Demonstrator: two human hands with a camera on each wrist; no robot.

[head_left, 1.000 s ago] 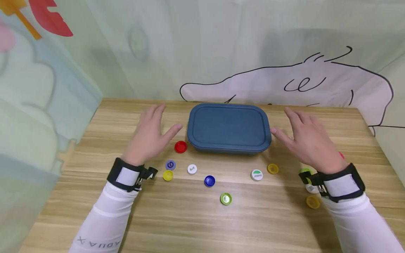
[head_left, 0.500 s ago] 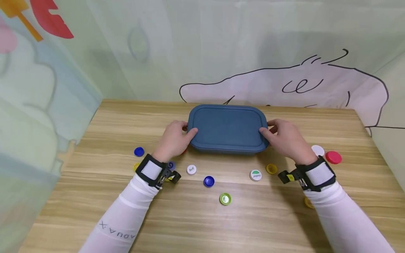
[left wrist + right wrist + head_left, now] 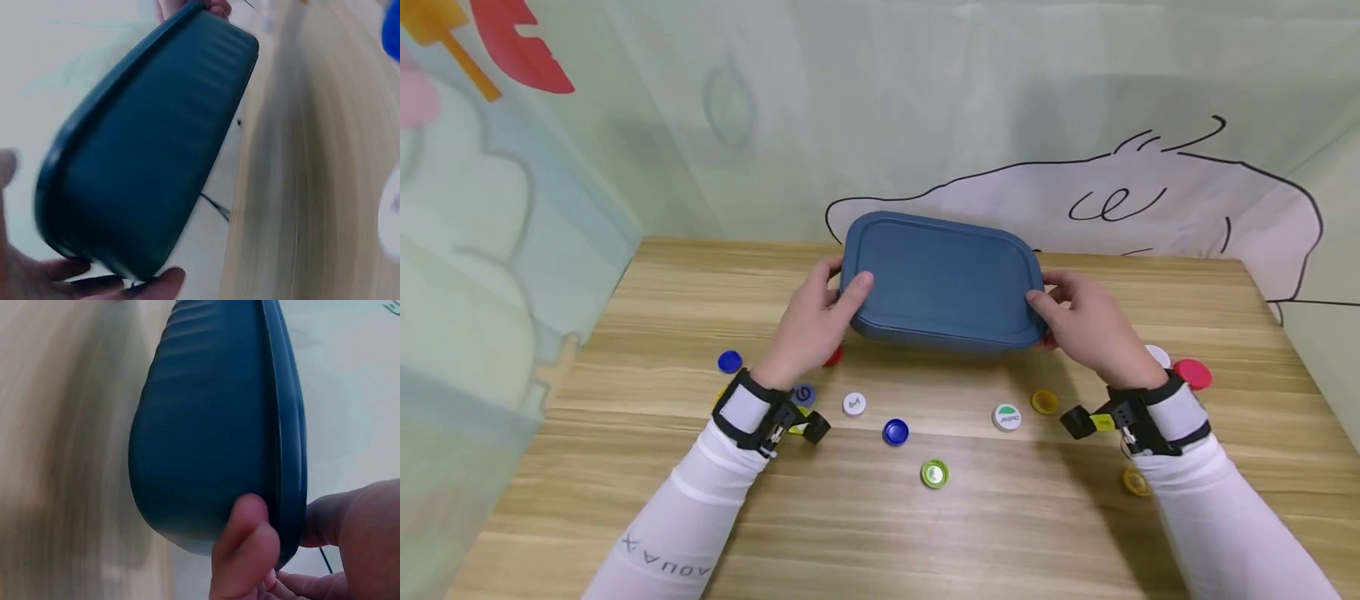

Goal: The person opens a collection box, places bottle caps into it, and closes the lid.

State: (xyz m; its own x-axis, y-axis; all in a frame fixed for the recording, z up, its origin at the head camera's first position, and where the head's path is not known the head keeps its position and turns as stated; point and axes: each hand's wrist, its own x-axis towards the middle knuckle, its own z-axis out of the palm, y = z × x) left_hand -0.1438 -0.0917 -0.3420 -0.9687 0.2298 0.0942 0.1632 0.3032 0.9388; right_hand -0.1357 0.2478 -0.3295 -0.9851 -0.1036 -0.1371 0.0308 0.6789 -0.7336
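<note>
A dark blue rectangular box (image 3: 947,279) with rounded corners and a matching lid is held up off the wooden table, its left end higher than its right in the head view. My left hand (image 3: 805,329) grips the left end, thumb over the lid's edge and fingers underneath. At the opposite end, my right hand (image 3: 1090,329) holds on with its thumb on the lid's rim and fingers curled against the side. Both wrist views show the box's ribbed long wall (image 3: 150,131) and a gap between it and the table. Whatever the box contains is hidden.
Bottle caps lie scattered on the wooden table (image 3: 880,542): white (image 3: 853,404), blue (image 3: 895,432), green (image 3: 935,473), yellow (image 3: 1044,402) and red (image 3: 1192,374) ones, among several others. Some are partly hidden by my wrists. A printed curtain (image 3: 925,100) hangs behind the table's back edge.
Both hands came inward from beside the box and took hold of its ends. Since then the box has risen off the table and tilted, left end up.
</note>
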